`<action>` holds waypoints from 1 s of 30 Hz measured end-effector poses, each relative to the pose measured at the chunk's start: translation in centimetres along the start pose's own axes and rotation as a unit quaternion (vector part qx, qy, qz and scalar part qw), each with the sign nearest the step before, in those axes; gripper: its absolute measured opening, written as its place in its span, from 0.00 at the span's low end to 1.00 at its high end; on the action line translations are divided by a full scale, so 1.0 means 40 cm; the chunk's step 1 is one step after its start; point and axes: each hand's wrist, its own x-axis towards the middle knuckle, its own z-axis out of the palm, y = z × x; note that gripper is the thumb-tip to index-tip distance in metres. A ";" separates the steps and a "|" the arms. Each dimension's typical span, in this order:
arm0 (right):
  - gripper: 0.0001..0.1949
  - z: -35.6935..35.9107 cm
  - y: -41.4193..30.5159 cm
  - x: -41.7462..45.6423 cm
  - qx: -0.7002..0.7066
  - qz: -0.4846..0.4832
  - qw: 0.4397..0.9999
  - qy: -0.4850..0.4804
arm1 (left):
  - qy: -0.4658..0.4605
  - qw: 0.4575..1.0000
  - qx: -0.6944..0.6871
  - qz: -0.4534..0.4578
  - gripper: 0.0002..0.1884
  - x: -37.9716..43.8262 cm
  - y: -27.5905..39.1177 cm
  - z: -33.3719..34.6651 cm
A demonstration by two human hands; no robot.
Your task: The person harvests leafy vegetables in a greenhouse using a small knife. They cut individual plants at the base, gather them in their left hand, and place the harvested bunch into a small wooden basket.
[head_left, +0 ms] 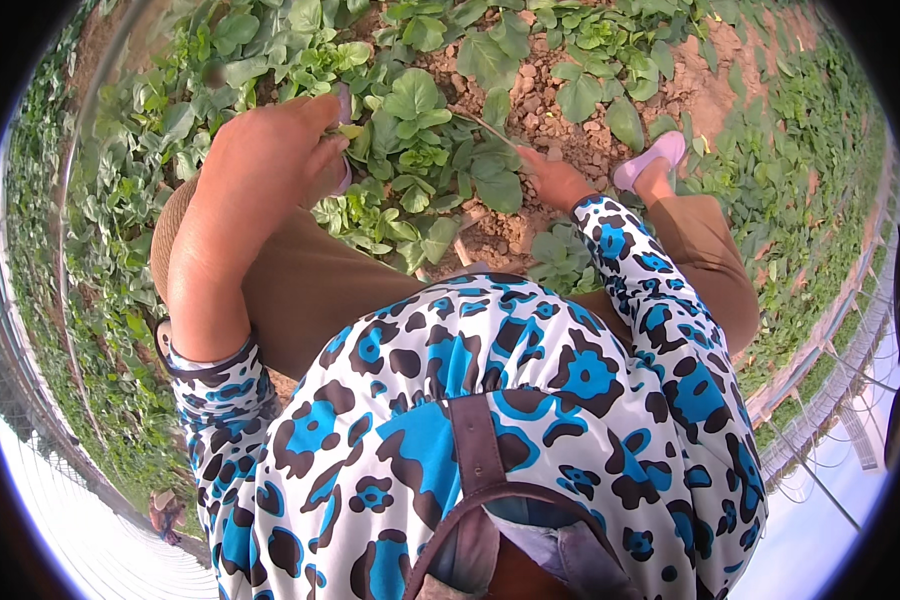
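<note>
My left hand (296,150) is bent over the leafy plants beside my left knee. Its thumb and forefinger close on a small yellow-green leaf (351,131). Across the bare soil, my right hand (555,178) grips the end of a thin brown stick or stem (487,126), which points up and left over the plants. A low green broad-leaved plant (412,101) grows between both hands. Darker broad leaves (497,176) lie right by the fingers of my right hand, whose palm is hidden.
My pink-purple right shoe (656,159) rests on the soil; the left one is partly behind my left hand. Crumbly brown soil (529,94) shows between the plants. Leafy rows (802,172) spread to both sides, under curved greenhouse hoops. Another person (166,516) is far off at the lower left.
</note>
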 end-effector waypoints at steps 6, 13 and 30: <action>0.30 -0.032 -0.033 0.044 -0.029 0.059 0.997 -0.027 | 0.024 0.999 0.001 0.031 0.10 0.018 0.011 0.013; 0.29 -0.025 0.007 -0.038 -0.005 0.090 0.996 -0.015 | 0.033 0.999 -0.007 0.036 0.10 0.014 -0.006 0.010; 0.25 0.000 -0.033 0.210 0.159 -0.017 0.978 0.136 | 0.026 0.999 0.022 0.021 0.11 0.020 0.006 0.014</action>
